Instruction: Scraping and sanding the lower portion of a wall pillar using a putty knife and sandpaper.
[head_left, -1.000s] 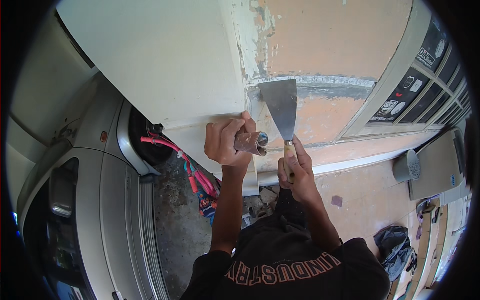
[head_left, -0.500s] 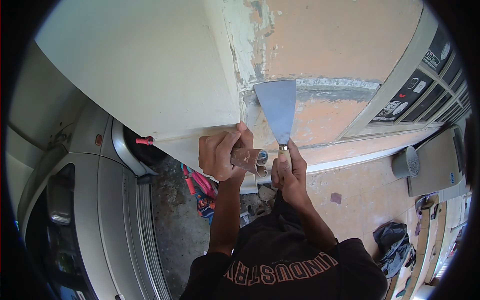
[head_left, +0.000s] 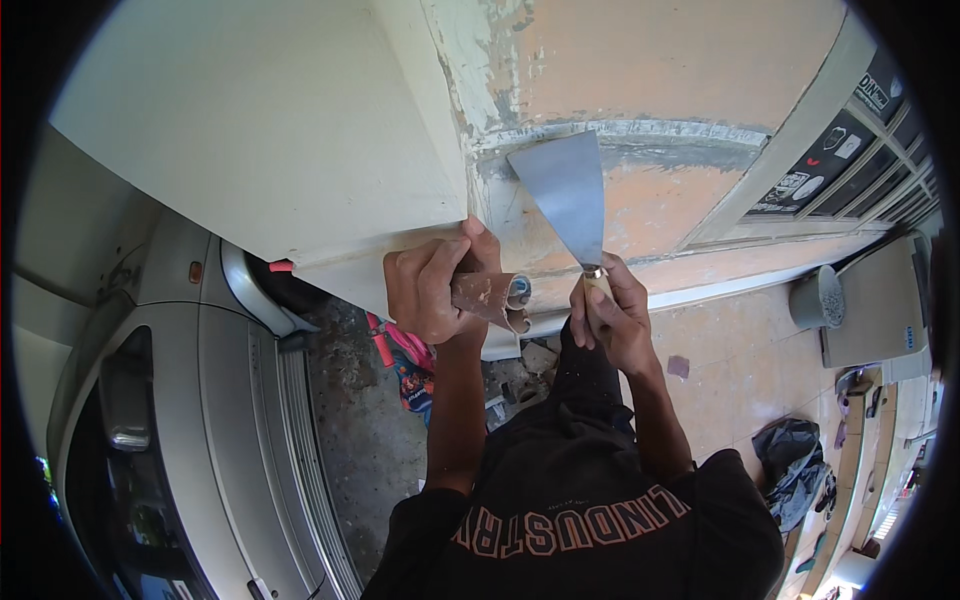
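Note:
My right hand (head_left: 618,318) grips the handle of a putty knife (head_left: 568,195), whose wide grey blade points up and leans to the left. The blade lies in front of the patchy peach wall (head_left: 650,60), below a grey-white band; whether it touches cannot be told. My left hand (head_left: 435,285) is closed around a curled piece of brown sandpaper (head_left: 490,298), with something bluish showing inside the roll. One finger of the left hand reaches up to the lower corner of the cream panel (head_left: 300,150), where it meets the wall.
A silver car (head_left: 215,420) stands close on the left. Pink and blue items (head_left: 405,360) lie on the concrete below my left arm. To the right are a paned window (head_left: 850,150), a grey bucket (head_left: 818,297), a black plastic bag (head_left: 790,470) and shelves with footwear.
My right hand has moved right with the putty knife, and its blade now tilts more to the left. The left hand keeps its hold near the corner. The whole view has shifted slightly.

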